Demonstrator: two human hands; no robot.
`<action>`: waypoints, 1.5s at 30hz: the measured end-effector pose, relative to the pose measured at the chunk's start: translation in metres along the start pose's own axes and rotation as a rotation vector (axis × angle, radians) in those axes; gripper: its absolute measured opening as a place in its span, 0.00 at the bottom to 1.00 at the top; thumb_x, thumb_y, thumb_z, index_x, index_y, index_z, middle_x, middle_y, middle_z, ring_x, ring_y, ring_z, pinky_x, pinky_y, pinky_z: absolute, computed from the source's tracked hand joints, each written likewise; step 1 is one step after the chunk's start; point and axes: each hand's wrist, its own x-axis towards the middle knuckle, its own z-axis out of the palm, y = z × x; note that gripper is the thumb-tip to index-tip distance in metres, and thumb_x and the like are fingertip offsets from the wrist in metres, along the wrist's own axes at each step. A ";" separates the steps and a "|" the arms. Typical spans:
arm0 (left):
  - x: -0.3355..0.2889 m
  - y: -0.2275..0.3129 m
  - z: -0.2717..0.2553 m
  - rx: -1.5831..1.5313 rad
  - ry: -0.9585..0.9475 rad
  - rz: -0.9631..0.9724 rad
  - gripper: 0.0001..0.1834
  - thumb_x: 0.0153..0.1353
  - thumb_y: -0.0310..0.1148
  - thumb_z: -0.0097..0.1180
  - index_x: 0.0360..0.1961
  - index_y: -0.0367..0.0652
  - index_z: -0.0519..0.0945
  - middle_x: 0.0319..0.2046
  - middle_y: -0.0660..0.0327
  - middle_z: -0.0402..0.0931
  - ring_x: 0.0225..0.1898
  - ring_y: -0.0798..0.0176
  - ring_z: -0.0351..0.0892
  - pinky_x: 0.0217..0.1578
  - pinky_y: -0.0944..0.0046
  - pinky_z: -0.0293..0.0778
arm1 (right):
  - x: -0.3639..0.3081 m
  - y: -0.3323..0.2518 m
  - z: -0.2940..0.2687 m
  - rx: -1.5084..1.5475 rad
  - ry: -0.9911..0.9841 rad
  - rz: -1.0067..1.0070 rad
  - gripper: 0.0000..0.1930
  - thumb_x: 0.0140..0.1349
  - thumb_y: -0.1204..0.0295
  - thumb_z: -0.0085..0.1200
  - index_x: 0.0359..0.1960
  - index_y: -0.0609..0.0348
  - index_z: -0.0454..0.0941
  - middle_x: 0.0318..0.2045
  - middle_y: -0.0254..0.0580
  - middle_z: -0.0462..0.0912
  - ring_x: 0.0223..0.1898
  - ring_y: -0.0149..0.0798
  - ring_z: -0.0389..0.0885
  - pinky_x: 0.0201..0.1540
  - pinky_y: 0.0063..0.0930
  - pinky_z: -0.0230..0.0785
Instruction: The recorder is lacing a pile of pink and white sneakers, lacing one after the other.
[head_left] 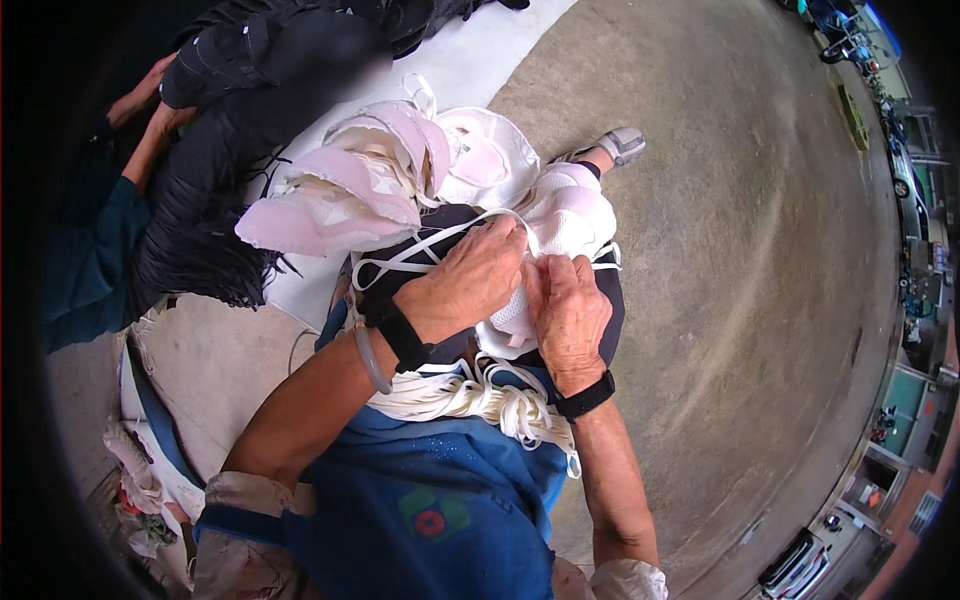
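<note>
A white-and-pale-pink mesh shoe upper (pixel 572 212) rests across my lap, over my dark trouser legs. My left hand (pixel 468 282) is closed at its left edge, fingers pinched on a white shoelace (pixel 400 262) that loops out to the left. On the near part of the same upper, my right hand (pixel 572 312) is closed, thumb and fingers pinching its edge; the exact spot is hidden by the fingers. A lace end sticks out beyond the right hand. Below both wrists, a bundle of loose white shoelaces (pixel 490 408) lies on my blue apron (pixel 410 480).
More pink-and-white uppers (pixel 335 200) are stacked just left of my knees, on a pale sheet (pixel 510 45). Farther left is a heap of black laced uppers (pixel 205 190), with a co-worker's hands (pixel 150 110) at it. Concrete floor (pixel 730 250) stretches right, toward parked vehicles.
</note>
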 end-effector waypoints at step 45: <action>0.013 -0.014 -0.001 -0.239 0.031 -0.096 0.16 0.51 0.19 0.52 0.42 0.36 0.66 0.32 0.40 0.74 0.41 0.33 0.74 0.39 0.44 0.70 | 0.014 0.001 0.007 -0.285 -0.144 -0.240 0.06 0.56 0.73 0.53 0.28 0.61 0.70 0.24 0.46 0.74 0.21 0.43 0.80 0.22 0.34 0.73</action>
